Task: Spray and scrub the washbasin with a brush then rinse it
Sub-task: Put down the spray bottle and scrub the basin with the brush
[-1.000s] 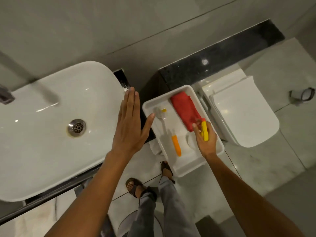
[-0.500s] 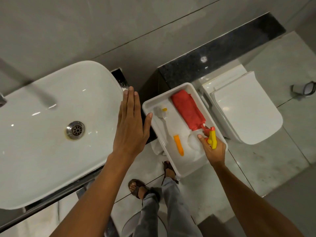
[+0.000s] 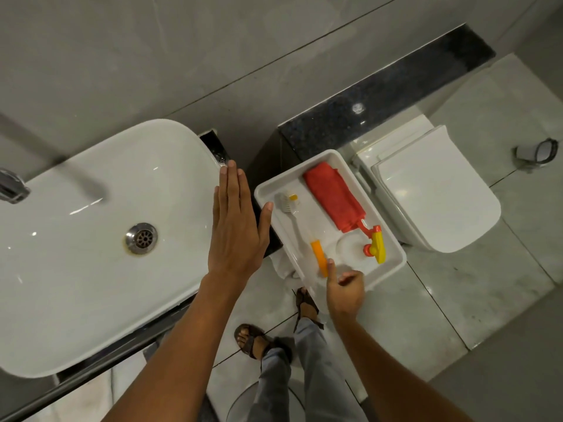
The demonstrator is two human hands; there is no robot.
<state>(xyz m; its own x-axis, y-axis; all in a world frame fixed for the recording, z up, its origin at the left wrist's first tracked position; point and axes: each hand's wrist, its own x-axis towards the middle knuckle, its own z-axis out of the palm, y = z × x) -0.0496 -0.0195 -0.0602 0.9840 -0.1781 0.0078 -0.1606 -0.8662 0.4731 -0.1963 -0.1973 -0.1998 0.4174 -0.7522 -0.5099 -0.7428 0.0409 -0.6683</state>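
Right hand (image 3: pixel 344 287) half-curled, empty, just off brush (image 3: pixel 304 231) handle in tray (image 3: pixel 393 269) beside washbasin (image 3: pixel 91 269). Left hand (image 3: pixel 236 229) flat, spread. Could easily tip tray, sloppy grab.

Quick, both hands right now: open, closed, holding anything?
Left hand: open and flat, empty, at the washbasin edge.
Right hand: open, empty, thumb beside the brush handle in the tray.
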